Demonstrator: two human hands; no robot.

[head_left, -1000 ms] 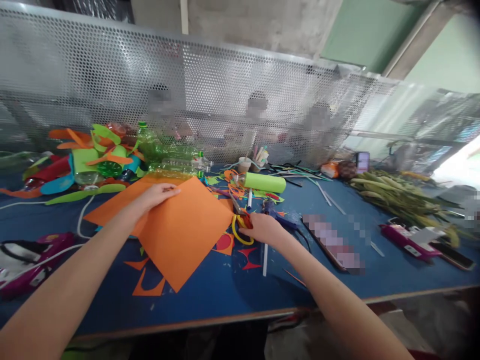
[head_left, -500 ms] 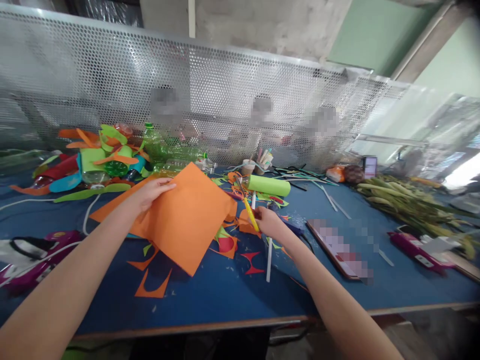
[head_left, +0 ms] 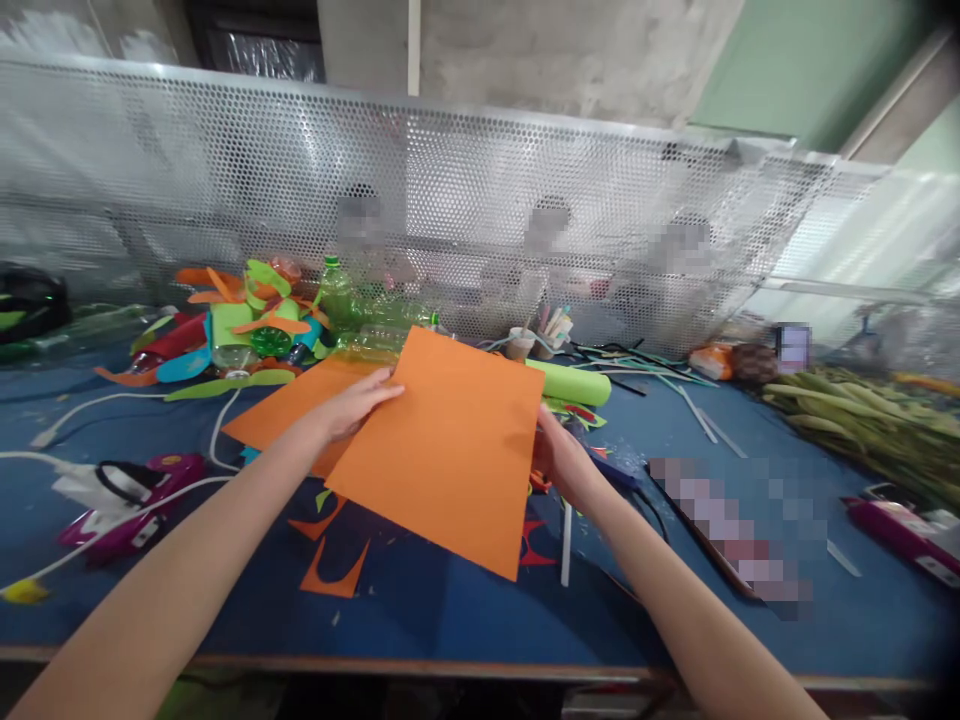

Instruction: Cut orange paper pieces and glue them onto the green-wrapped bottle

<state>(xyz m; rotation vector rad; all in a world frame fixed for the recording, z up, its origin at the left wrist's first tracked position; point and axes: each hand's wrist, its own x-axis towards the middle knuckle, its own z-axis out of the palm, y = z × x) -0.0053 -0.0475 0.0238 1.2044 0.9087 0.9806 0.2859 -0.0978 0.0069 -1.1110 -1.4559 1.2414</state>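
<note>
An orange paper sheet is raised over the table, tilted toward me. My left hand pinches its left edge, thumb on the front face. Against the sheet's right edge is my right hand, curled, with its fingertips hidden behind the paper, so what it grips is out of sight. More orange paper lies flat beneath my left forearm. Orange offcuts with curved cutouts rest on the table below the sheet, and a red scrap shows partly past its lower right corner.
Bottles wrapped in coloured paper and green plastic bottles stand at the back left. A light green roll lies behind my right hand. A phone and leafy stalks lie right; a purple power strip sits left.
The orange sheet has moved right and turned, meeting my right hand. The yellow-handled tool that my right hand held is now out of sight. The camera view has swung slightly left.
</note>
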